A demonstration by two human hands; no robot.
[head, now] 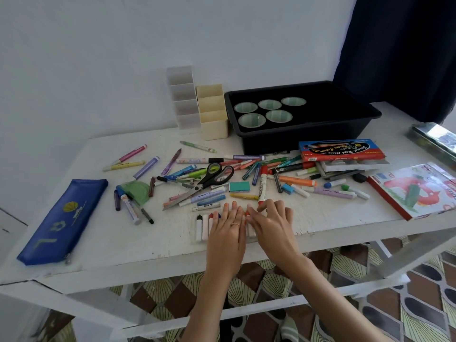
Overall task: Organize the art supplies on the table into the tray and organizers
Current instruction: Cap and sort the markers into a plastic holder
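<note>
A: Well in front of the black tray (296,141), what's nearest?
B: Left hand (228,228) lies flat on the crayon row (202,228); right hand (271,218) pinches an orange-tipped crayon (246,214).
A: Between?
B: Scattered markers (296,180), scissors (212,177). Organizers (213,114) stand just left of the tray.

The tray (296,141) is sitting on the table (111,248) in the upper right of your frame, cups (270,104) lying in it. Two organizers (213,114) are standing just left of it. The scissors (212,178) are lying in the centre among pens (298,180), the pouch (61,220) at lower left.
</note>
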